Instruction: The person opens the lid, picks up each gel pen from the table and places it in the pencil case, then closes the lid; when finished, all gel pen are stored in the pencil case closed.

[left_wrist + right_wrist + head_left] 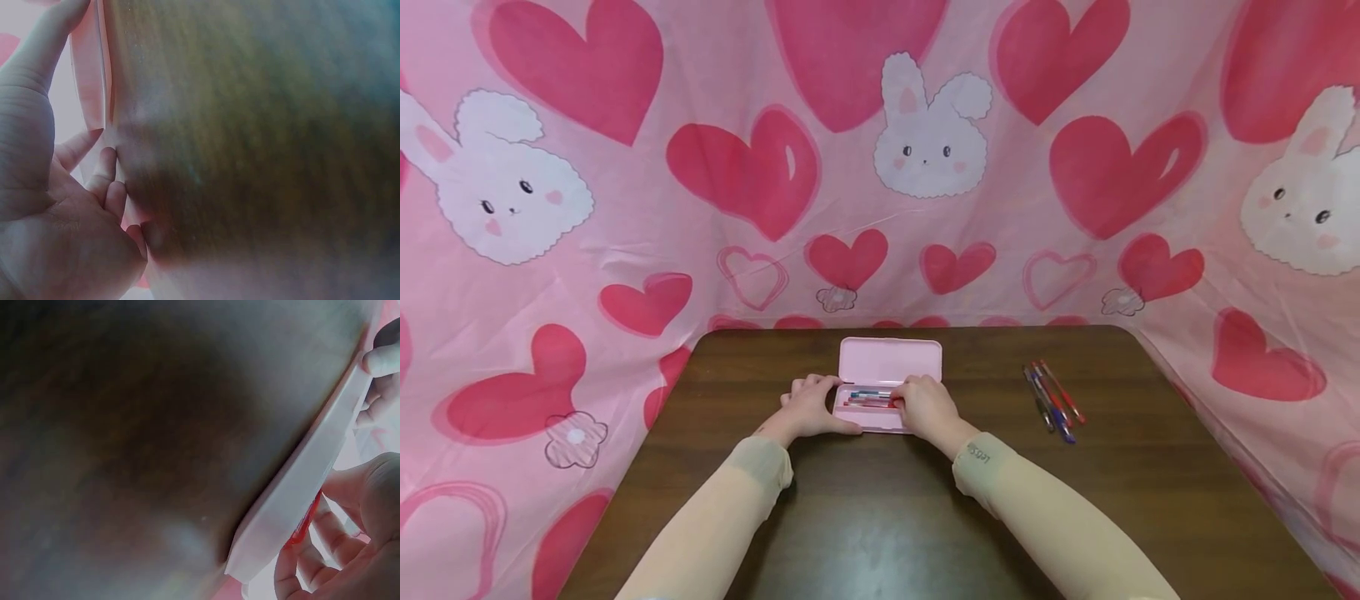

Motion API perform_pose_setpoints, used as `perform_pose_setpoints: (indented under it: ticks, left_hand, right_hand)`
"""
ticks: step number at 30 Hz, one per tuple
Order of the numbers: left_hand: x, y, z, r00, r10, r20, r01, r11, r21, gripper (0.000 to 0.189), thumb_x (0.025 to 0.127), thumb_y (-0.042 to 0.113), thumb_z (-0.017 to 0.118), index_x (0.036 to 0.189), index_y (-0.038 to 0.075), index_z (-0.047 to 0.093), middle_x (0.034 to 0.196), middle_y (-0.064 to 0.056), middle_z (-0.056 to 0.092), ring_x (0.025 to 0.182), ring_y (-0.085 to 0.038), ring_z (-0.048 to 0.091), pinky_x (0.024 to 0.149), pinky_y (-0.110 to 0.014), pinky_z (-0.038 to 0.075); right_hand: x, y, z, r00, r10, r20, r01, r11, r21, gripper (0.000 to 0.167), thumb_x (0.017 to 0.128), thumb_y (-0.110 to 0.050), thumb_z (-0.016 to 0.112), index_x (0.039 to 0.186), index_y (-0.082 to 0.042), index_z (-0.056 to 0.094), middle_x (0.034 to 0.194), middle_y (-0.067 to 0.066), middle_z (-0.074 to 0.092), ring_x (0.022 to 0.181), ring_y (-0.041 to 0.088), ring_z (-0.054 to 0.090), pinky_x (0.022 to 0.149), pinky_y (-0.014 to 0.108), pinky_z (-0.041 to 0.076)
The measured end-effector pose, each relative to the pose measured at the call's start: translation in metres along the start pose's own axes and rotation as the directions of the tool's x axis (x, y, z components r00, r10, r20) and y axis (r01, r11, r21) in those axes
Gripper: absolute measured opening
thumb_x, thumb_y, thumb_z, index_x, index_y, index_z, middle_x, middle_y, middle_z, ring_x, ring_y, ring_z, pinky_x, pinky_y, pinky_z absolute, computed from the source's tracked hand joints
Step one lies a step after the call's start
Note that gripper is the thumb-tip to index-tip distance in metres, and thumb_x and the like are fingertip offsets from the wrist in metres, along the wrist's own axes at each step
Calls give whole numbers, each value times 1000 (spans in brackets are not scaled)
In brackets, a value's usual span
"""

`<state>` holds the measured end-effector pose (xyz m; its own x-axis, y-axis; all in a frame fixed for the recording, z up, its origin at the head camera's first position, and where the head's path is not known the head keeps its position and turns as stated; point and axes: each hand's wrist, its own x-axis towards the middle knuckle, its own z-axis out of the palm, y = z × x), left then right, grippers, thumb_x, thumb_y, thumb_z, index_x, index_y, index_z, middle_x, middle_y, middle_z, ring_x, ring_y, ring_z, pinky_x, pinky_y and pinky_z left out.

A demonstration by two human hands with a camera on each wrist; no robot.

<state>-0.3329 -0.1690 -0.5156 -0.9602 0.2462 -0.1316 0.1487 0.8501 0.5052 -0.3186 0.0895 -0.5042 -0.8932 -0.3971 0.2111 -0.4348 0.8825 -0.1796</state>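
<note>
An open pink pencil case (891, 361) lies on the table, its lid tipped back behind the tray. Several pens (870, 394) lie inside, blue and red ones among them. My left hand (808, 406) holds the case at its left end, thumb at the front corner and index finger near the hinge. My right hand (929, 407) reaches into the right end of the tray and pinches a red pen (305, 522). Its fingers hide that end of the pen in the head view. In the left wrist view the case edge (94, 69) shows beside the thumb.
Several loose pens (1051, 396) with red, blue and dark parts lie together on the brown table (880, 517), right of the case. A pink cloth (925, 225) with hearts and rabbits hangs behind the table and along both sides.
</note>
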Motion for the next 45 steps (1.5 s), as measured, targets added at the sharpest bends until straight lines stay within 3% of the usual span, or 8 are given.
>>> perform_pose_setpoints:
  ticks: [4, 10, 16, 19, 25, 34, 41, 45]
  left_hand:
    - [0, -1, 0, 1000, 0, 4, 0, 1000, -2, 112, 68, 76, 92, 158, 22, 54, 160, -15, 50, 145, -39, 37, 114, -62, 34]
    - [-2, 0, -1, 1000, -5, 22, 5, 1000, -23, 111, 68, 73, 94, 159, 22, 53, 160, -14, 50, 145, -38, 37, 117, -62, 34]
    - [-1, -3, 0, 1000, 5, 3, -5, 1000, -6, 113, 67, 76, 93, 159, 22, 54, 160, -14, 50, 145, -38, 37, 116, -62, 33]
    - [0, -3, -1, 1000, -1, -2, 1, 1000, 5, 113, 67, 76, 93, 159, 22, 54, 161, -14, 50, 146, -38, 37, 116, -63, 33]
    - [-3, -2, -3, 1000, 0, 4, 0, 1000, 0, 114, 67, 75, 93, 159, 21, 54, 161, -16, 50, 146, -40, 37, 116, -64, 33]
    - [-3, 1, -3, 1000, 3, 7, -3, 1000, -18, 113, 68, 73, 94, 160, 21, 53, 162, -15, 49, 147, -39, 36, 118, -64, 33]
    - [-4, 3, -2, 1000, 2, 10, -2, 1000, -31, 113, 68, 72, 94, 160, 21, 52, 162, -15, 49, 147, -39, 36, 118, -64, 33]
    - [-4, 1, -1, 1000, -3, 10, 4, 1000, -22, 113, 69, 72, 94, 161, 22, 52, 163, -14, 49, 147, -38, 37, 119, -64, 34]
  right_hand:
    - [-3, 1, 0, 1000, 26, -13, -26, 999, 34, 14, 99, -19, 79, 110, -19, 87, 103, 7, 80, 96, 30, 71, 92, 49, 60]
    - [-13, 11, -13, 991, 126, -37, -120, 984, 133, 21, 101, -23, 77, 120, -15, 83, 117, 10, 79, 110, 35, 72, 103, 55, 59]
    - [-28, 57, -33, 964, 214, -157, -193, 971, 139, 26, 101, -21, 76, 124, -10, 80, 121, 16, 79, 112, 41, 74, 100, 58, 59]
    - [-38, 85, -42, 944, 280, -174, -258, 957, 136, 30, 102, -22, 74, 129, -8, 77, 122, 18, 77, 113, 44, 73, 100, 60, 58]
    - [-64, 136, -60, 903, 409, -133, -391, 909, 143, 38, 107, -23, 65, 138, -3, 70, 132, 25, 72, 120, 50, 69, 101, 65, 56]
    - [-104, 189, -75, 830, 555, -49, -548, 829, 115, 47, 105, -28, 57, 143, 0, 65, 135, 36, 64, 116, 60, 66, 88, 71, 57]
    - [-121, 210, -77, 781, 622, 48, -624, 777, 81, 54, 107, -33, 53, 148, 3, 59, 143, 41, 58, 125, 63, 60, 95, 73, 54]
    - [-124, 214, -76, 774, 627, 91, -632, 773, 56, 56, 106, -33, 54, 147, 5, 59, 144, 42, 58, 127, 62, 60, 98, 72, 54]
